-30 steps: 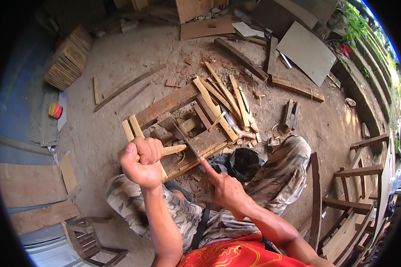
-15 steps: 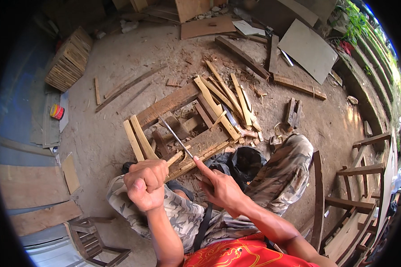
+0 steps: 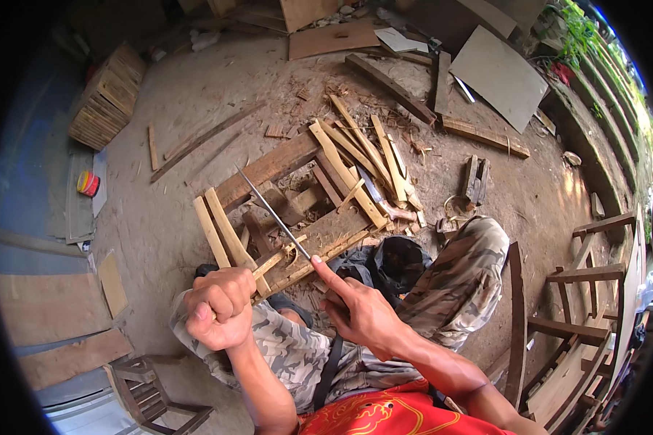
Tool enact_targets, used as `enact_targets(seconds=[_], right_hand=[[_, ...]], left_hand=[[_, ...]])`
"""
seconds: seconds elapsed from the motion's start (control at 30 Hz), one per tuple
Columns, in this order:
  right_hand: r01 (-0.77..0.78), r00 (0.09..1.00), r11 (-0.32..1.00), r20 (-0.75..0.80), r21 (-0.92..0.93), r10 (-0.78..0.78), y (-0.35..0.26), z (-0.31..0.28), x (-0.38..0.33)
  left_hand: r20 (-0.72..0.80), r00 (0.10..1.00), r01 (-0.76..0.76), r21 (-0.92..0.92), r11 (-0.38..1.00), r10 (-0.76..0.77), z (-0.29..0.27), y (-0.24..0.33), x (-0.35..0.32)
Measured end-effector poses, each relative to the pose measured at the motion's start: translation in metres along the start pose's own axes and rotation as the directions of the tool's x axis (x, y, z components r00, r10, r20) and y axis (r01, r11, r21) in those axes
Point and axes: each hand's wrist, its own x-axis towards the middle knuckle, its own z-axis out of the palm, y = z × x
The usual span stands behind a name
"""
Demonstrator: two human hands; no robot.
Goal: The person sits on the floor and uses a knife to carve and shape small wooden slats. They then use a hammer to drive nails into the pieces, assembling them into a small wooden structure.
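In my left hand [image 3: 220, 307], closed into a fist, is a short light wood stick [image 3: 277, 259] that sticks out to the upper right. My right hand [image 3: 359, 312] grips a knife [image 3: 268, 208], its index finger stretched along the metal. The handle is hidden in the palm. The long narrow grey blade points up and left and crosses the stick, with a thin curled shaving [image 3: 295, 251] beside it. Beneath both lies a low wooden frame [image 3: 268, 170] of brown beams, with pale slats [image 3: 228, 225] resting on its left side.
Several pale strips [image 3: 370, 148] and a wooden-handled blade [image 3: 395, 211] lie right of the frame. A black bag [image 3: 403, 262] sits between my legs. Dark beams [image 3: 392, 88] and a grey board [image 3: 499, 80] are farther off. Wooden frames [image 3: 588, 275] stand at right.
My left hand has shifted left and slightly down with the stick. The knife has slid up and left across it, and the right hand has moved only a little. The view has shifted slightly.
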Motion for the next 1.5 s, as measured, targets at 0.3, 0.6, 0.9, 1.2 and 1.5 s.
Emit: enact_targets(seconds=[0.3, 0.6, 0.9, 1.2, 1.5], right_hand=[[-0.037, 0.999, 0.997, -0.002, -0.067, 0.037, -0.007, 0.004, -0.003], [-0.222, 0.971, 0.966, 0.062, -0.131, 0.232, -0.009, -0.013, 0.020], [-0.180, 0.972, 0.982, 0.166, 0.058, 0.168, -0.017, -0.012, 0.018], [0.011, 0.998, 1.000, -0.055, 0.018, -0.010, -0.027, -0.013, 0.012], [0.221, 0.959, 0.971, -0.200, 0.095, -0.199, -0.019, -0.017, 0.015]], left_hand=[[-0.038, 0.999, 0.015, -0.001, 1.000, -0.015, 0.002, -0.003, 0.003], [-0.040, 0.997, 0.073, 0.010, 0.997, -0.072, 0.001, -0.006, 0.006], [-0.282, 0.950, 0.129, -0.042, 0.991, -0.135, 0.000, -0.009, 0.016], [-0.350, 0.916, 0.219, 0.031, 0.975, -0.194, 0.010, -0.015, 0.038], [-0.358, 0.913, 0.219, 0.024, 0.975, -0.196, 0.008, -0.019, 0.041]])
